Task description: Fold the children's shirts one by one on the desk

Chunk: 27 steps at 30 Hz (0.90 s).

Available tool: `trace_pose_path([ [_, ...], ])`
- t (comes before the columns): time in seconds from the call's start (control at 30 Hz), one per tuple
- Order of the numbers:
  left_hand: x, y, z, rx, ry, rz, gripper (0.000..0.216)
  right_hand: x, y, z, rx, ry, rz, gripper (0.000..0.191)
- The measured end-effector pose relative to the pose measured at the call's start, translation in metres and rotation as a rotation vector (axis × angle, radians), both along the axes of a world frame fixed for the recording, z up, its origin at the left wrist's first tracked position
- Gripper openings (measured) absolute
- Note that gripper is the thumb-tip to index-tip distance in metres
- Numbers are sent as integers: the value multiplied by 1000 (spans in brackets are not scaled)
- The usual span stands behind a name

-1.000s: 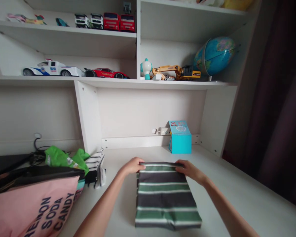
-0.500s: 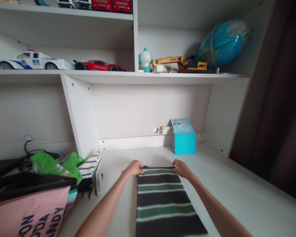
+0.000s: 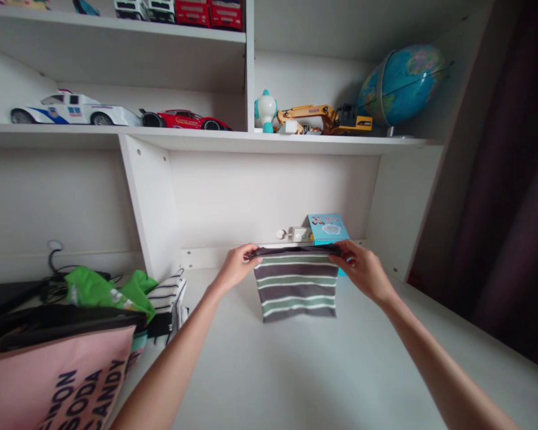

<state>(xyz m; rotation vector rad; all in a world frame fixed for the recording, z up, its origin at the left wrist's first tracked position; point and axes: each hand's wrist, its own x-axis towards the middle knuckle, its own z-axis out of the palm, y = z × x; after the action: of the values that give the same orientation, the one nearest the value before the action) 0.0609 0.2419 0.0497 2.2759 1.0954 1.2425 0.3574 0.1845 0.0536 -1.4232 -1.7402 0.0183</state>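
A folded striped cloth (image 3: 296,289), dark grey and green with thin white lines, hangs between my two hands above the white desk (image 3: 291,370). It looks like a folded garment, though its exact kind does not show. My left hand (image 3: 237,266) pinches its top left corner. At the top right corner my right hand (image 3: 363,266) is closed on it, fingers and thumb pressed together. The upper edge is dark and stretched level between them. Behind the right hand stands a turquoise desk calendar (image 3: 328,228), its lower part mostly covered by the cloth and hand.
On the left lie a pink bag (image 3: 58,382) with dark lettering, a green cloth (image 3: 103,289) and a black-and-white striped cloth (image 3: 168,298). A power socket (image 3: 299,234) sits at the back wall. The shelf above holds toy cars (image 3: 183,119), a toy excavator (image 3: 325,116) and a globe (image 3: 406,83).
Both hands have lifted the striped cloth off the desk and moved up and apart. Earlier it lay stretched toward me; now it hangs, its lower edge above the desk.
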Motion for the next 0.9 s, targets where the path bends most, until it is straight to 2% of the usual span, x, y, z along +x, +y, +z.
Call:
trace_pose_path([
  [0.07, -6, -20, 16, 48, 0, -35, 25, -7, -37, 11, 167, -20, 48, 27],
  [0.13, -14, -38, 13, 39, 68, -75, 21, -17, -73, 7, 192, -94, 120, 23],
  [0.23, -30, -51, -16, -161, 303, -141, 24, -31, -113, -15, -126, -221, 339, 21],
  [0.3, -38, -55, -39, -338, 511, -129, 35, -34, -121, -31, -335, -239, 466, 20],
  [0.33, -40, -57, -49, -391, 584, -105, 39, -33, -119, -38, -390, -237, 495, 20],
  [0.4, -34, -67, -61, -396, 634, -67, 40, -27, -103, -54, -393, -241, 471, 26],
  [0.47, -19, -85, -66, -319, 600, -92, 37, -17, -77, -73, -371, -314, 400, 33],
  [0.57, 12, -120, -71, -234, 574, -230, 42, -5, -43, -105, -420, -431, 297, 46],
  [0.63, 29, -139, -78, -230, 584, -330, 48, -1, -33, -123, -450, -451, 258, 49],
  [0.7, 37, -148, -85, -223, 594, -353, 48, -4, -37, -135, -439, -446, 231, 48],
  [0.77, 36, -146, -90, -202, 596, -279, 38, -13, -54, -136, -424, -454, 167, 46],
  [0.83, 29, -137, -90, -197, 605, -172, 32, -27, -82, -126, -418, -461, 86, 39],
  [0.9, 20, -124, -89, -187, 620, -55, 44, -41, -112, -109, -462, -400, 143, 29],
])
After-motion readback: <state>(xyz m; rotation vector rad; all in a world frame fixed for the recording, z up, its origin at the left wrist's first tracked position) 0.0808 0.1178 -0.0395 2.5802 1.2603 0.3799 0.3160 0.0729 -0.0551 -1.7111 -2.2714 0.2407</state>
